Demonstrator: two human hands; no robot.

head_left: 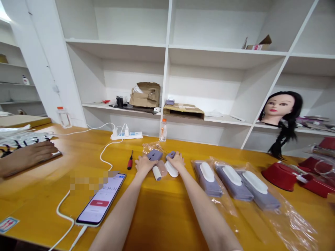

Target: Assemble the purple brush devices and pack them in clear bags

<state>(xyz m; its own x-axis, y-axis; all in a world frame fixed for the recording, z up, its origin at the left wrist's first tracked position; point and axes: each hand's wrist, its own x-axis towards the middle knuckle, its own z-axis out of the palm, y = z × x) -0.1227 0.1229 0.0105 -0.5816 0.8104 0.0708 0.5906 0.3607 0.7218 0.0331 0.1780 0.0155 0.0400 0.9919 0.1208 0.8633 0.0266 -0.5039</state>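
Observation:
On the wooden table ahead, my left hand (144,164) has its fingers closed at the near left edge of a grey-purple plastic piece (155,154). My right hand (177,160) grips a smaller grey-purple piece (171,154) beside it. Between the hands lie a short white cylinder with a grey end (157,173), a flat pinkish piece (162,168) and a white oval piece (171,169). Crumpled clear plastic (149,146) sits just behind them. The fingertips are small in view and partly hidden.
Left of my hands are a red-handled screwdriver (130,162) and a charging phone (101,201). Several bagged grey-purple packs with white ovals (230,176) lie at right, near red parts (280,175). A bottle (163,131) and power strip (128,135) stand behind. Another person's hand (32,156) rests far left.

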